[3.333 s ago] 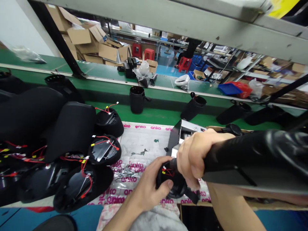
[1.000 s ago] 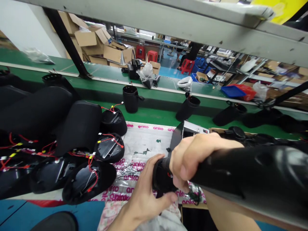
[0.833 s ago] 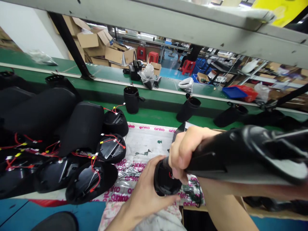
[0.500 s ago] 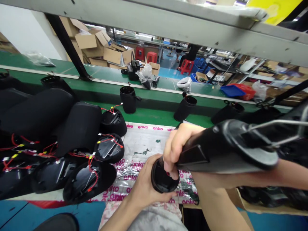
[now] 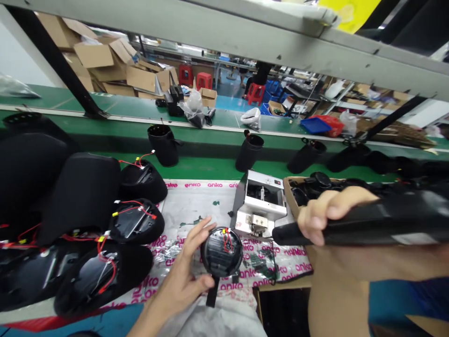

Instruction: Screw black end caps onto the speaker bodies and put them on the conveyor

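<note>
My left hand cradles a round black cap with red wires and a yellow tag showing inside it; thumb and fingers curl round its rim above the plastic sheet. My right hand grips the narrow end of a long black plastic part that runs off to the right. The part's tip hangs a little to the right of the cap, not touching it. A small grey metal fixture stands just behind both.
Several black fabric speaker bodies with red wiring pile up on the left. Black cylinders stand along the green conveyor. A cardboard box of black caps sits at right. A grey shelf beam runs overhead.
The long black part has come away from the round cap and moved right. The cap stays in my left hand, its wired inside now showing. The view has shifted right.
</note>
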Motion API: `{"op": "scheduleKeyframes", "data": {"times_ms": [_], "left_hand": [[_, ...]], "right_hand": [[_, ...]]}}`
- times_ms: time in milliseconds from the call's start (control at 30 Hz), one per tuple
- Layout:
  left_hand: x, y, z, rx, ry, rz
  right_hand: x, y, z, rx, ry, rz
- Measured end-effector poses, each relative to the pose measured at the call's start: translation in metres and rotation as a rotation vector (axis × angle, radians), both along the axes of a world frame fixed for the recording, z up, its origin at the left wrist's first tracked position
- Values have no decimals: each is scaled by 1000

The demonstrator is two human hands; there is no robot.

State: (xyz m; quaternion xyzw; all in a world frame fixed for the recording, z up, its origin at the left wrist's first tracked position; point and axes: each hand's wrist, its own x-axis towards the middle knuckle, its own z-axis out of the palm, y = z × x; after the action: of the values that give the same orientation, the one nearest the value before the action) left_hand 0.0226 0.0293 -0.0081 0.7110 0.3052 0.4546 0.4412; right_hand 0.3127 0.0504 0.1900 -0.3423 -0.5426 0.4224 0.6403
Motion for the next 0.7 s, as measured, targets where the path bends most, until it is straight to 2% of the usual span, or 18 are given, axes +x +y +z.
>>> {"op": "scheduleKeyframes", "data": {"times_ms": [67,167,333,433,500,567,633,700], "left_hand": [[-17,0,7,56,124,-20],[-32,1,14,186,226,6],[-33,6,20,274,231,48],[-29,9,28,277,237,51],[-28,11,33,289,231,48],[-27,12,37,301,223,43],[-28,14,40,298,223,31],[-30,15,42,265,232,2]], "right_hand": [[-6,0,-10,63,30,-100],[-15,5,-31,82,50,-134],[-12,18,-77,294,-18,-84],[-10,24,-94,346,-29,-64],[-11,26,-98,264,22,3],[-10,26,-97,138,92,127],[-7,24,-91,31,139,226],[3,17,-76,-8,152,250]]}}
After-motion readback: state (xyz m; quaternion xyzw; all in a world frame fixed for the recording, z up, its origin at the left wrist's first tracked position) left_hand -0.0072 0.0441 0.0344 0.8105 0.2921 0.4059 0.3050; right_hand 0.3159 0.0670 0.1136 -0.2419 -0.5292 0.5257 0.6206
